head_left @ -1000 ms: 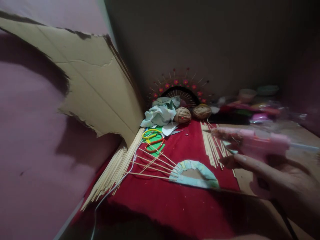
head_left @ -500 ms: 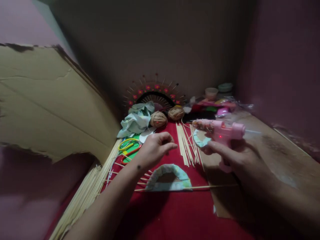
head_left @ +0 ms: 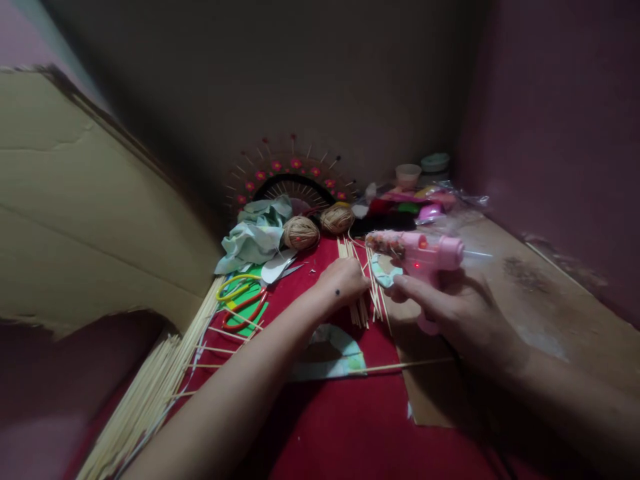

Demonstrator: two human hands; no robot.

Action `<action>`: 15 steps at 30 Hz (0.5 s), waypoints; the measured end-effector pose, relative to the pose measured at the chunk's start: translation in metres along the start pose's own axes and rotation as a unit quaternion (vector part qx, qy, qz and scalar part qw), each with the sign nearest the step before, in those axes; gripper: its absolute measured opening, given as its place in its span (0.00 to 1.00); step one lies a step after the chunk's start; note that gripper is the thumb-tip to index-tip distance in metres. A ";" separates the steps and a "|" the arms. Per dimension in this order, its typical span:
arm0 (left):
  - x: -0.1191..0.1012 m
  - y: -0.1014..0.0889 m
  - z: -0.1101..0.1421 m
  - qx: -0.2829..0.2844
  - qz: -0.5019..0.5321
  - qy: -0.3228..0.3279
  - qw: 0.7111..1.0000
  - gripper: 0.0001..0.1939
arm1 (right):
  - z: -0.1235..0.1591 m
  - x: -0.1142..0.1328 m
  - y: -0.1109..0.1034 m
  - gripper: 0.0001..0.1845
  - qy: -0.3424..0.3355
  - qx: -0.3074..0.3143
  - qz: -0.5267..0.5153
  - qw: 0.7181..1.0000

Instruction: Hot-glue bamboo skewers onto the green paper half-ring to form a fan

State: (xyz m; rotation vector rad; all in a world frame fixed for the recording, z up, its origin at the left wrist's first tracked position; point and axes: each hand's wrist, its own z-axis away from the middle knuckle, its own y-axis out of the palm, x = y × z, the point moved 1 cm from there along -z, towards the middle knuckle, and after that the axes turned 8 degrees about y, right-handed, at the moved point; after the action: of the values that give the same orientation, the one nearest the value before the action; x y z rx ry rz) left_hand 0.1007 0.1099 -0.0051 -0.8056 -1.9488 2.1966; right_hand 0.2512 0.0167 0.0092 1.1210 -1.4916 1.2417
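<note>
My right hand (head_left: 465, 310) is wrapped round a pink hot glue gun (head_left: 425, 257), its nozzle pointing left and a clear glue stick jutting from the back. My left hand (head_left: 345, 280) is over a bunch of short bamboo sticks (head_left: 359, 313); its fingers curl down out of sight, so a grip cannot be made out. Below my left forearm lies a half ring wrapped in pale green cloth (head_left: 343, 363), partly covered, with thin sticks fanning out on its left and one long stick along its base. A small cloth-wrapped ring (head_left: 384, 272) sits beside the glue gun.
Scissors (head_left: 245, 310) with yellow and red handles lie on a green sheet at left. Behind are crumpled cloth (head_left: 255, 233), two twine balls (head_left: 301, 232) and a flowered fan-shaped piece (head_left: 295, 163). Long sticks (head_left: 135, 407) line the left edge, under torn cardboard (head_left: 100, 213).
My left hand has moved forward and right, from above the half ring to the short sticks. My right hand still holds the glue gun. The whole view has shifted slightly.
</note>
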 end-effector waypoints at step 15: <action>0.010 0.000 0.015 0.036 0.272 -0.093 0.957 0.17 | 0.002 -0.002 -0.003 0.08 -0.021 0.022 -0.057 0.998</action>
State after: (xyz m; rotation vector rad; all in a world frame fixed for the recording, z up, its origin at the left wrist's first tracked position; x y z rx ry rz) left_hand 0.0854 0.1002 -0.0072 -1.2935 -1.8761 2.7134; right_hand 0.2549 0.0150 0.0076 1.2506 -1.4160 1.1845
